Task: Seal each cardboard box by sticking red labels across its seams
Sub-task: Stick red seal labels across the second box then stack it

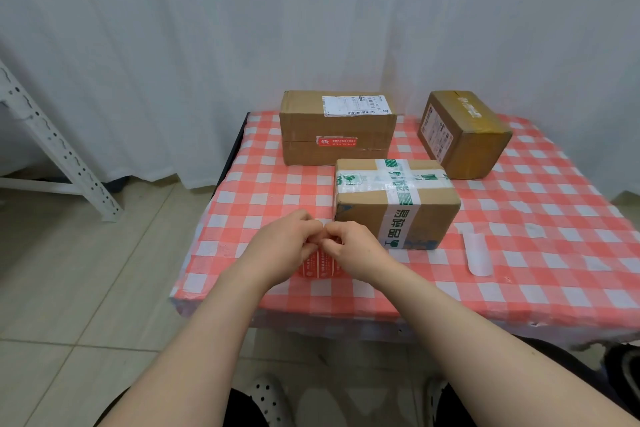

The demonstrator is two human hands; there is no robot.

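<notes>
Three cardboard boxes stand on the checked table [519,253]. The far box [337,127] carries one red label [336,141] across its front seam. A nearer box [394,201] is wrapped in white and green tape. The third box [464,134] sits tilted at the back right. Near the table's front edge my left hand [284,248] and my right hand [353,248] meet, both pinching a sheet of red labels [317,265] at its top edge. Most of the sheet is hidden under my fingers.
A strip of empty white label backing [478,252] lies on the cloth to the right of the taped box. A white metal rack leg [52,139] stands on the tiled floor at the left. White curtains hang behind the table.
</notes>
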